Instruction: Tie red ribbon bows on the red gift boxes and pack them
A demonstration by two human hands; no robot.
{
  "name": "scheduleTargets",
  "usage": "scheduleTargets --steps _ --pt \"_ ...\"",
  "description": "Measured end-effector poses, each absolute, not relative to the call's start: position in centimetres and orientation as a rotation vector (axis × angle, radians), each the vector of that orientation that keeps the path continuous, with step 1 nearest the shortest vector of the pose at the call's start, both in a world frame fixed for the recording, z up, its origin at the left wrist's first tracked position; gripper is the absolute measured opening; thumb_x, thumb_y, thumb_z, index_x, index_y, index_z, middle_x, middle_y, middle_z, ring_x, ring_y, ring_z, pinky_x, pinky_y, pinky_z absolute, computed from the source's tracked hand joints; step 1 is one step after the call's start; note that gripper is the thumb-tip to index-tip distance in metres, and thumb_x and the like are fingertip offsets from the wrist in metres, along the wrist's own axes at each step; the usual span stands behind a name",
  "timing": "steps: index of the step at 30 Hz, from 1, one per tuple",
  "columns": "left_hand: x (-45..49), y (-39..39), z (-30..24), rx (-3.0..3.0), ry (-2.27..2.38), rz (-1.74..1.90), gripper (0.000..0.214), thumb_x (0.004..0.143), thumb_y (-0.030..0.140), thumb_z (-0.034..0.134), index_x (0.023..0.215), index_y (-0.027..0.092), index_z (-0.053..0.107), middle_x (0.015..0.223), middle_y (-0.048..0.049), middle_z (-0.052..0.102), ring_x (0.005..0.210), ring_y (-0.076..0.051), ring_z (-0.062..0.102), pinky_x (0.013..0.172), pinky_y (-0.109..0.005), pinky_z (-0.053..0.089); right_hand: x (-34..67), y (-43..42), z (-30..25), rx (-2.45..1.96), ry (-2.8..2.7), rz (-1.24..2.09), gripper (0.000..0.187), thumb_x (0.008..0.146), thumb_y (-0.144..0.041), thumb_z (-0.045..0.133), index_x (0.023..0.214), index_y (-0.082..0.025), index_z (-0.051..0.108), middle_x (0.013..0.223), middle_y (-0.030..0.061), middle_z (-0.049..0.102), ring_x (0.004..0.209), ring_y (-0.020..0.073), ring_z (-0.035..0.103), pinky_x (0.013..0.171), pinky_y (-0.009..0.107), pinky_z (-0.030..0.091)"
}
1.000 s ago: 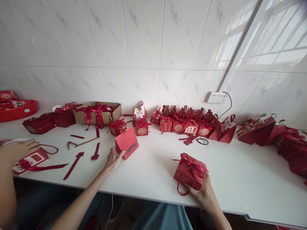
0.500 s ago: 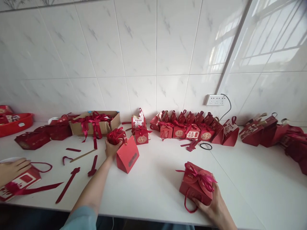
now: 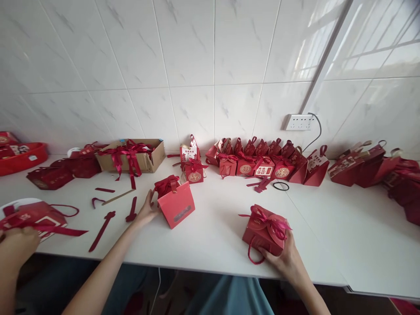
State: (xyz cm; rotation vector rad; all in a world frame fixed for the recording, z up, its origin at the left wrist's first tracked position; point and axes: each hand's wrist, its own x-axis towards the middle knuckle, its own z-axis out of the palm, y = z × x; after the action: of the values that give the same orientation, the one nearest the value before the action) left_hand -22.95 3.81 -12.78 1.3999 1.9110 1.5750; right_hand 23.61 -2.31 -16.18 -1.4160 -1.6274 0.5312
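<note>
My left hand (image 3: 147, 211) is at the left side of a small red gift box with a ribbon bow (image 3: 166, 185) and a red peaked-top box (image 3: 177, 204) in front of it. Its thumb and fingers are apart; whether they touch the boxes is hard to tell. My right hand (image 3: 285, 256) grips a red gift box (image 3: 265, 232) from its right side, near the table's front edge. That box has a magenta ribbon bow on top and a cord handle hanging down its front.
At the far left, another person's hand (image 3: 19, 245) works at a red box with ribbon (image 3: 52, 214). Ribbon strips (image 3: 102, 232) lie between us. A cardboard carton of ribbons (image 3: 154, 162) and a row of red boxes (image 3: 246, 168) line the wall, below a socket strip (image 3: 298, 122).
The bow-topped box by my left hand has shifted right and nearer, and the left fingers have loosened from it. My right hand keeps its box. The view has tilted down.
</note>
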Motion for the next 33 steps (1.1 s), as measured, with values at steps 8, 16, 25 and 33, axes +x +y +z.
scheduleTargets --steps 8,16,25,33 --pt "-15.2 -2.0 -12.4 1.475 1.887 1.721 0.077 0.067 0.043 0.066 0.13 0.02 0.027 0.139 -0.0174 0.033 0.13 -0.029 0.036 0.102 -0.045 0.039 24.3 -1.6 -16.3 -1.401 -1.663 0.539 0.077 0.056 -0.047 0.074 0.121 -0.018 0.044 0.12 0.0147 0.05 0.111 0.0359 0.05 0.087 0.048 0.046" --pt "-15.3 0.1 -12.3 1.492 2.21 1.603 0.051 0.067 0.046 0.062 0.105 0.017 0.045 0.109 -0.0141 0.047 0.118 -0.034 0.04 0.1 -0.053 0.037 24.0 -1.9 -15.9 -1.411 -1.678 0.563 0.075 0.059 -0.047 0.072 0.121 -0.017 0.042 0.12 0.0151 0.049 0.108 0.0347 0.053 0.084 0.047 0.048" --pt "-10.5 -0.2 -9.4 2.359 1.97 1.708 0.042 0.074 0.031 0.058 0.113 0.022 0.046 0.129 -0.0149 0.038 0.125 -0.032 0.038 0.101 -0.047 0.037 24.1 -2.7 -17.7 -1.511 -1.61 0.501 0.077 0.064 -0.051 0.068 0.124 -0.02 0.031 0.125 0.0152 0.044 0.114 0.0344 0.05 0.089 0.048 0.046" --pt "-4.3 15.7 -5.8 2.366 2.265 0.459 0.056 0.078 0.018 0.052 0.133 0.021 0.043 0.154 -0.0107 0.015 0.141 -0.033 0.007 0.107 -0.056 0.019 22.9 -2.8 -17.7 -1.515 -1.54 0.488 0.067 0.067 -0.051 0.063 0.12 -0.02 0.035 0.121 0.0145 0.048 0.109 0.0339 0.055 0.086 0.046 0.048"
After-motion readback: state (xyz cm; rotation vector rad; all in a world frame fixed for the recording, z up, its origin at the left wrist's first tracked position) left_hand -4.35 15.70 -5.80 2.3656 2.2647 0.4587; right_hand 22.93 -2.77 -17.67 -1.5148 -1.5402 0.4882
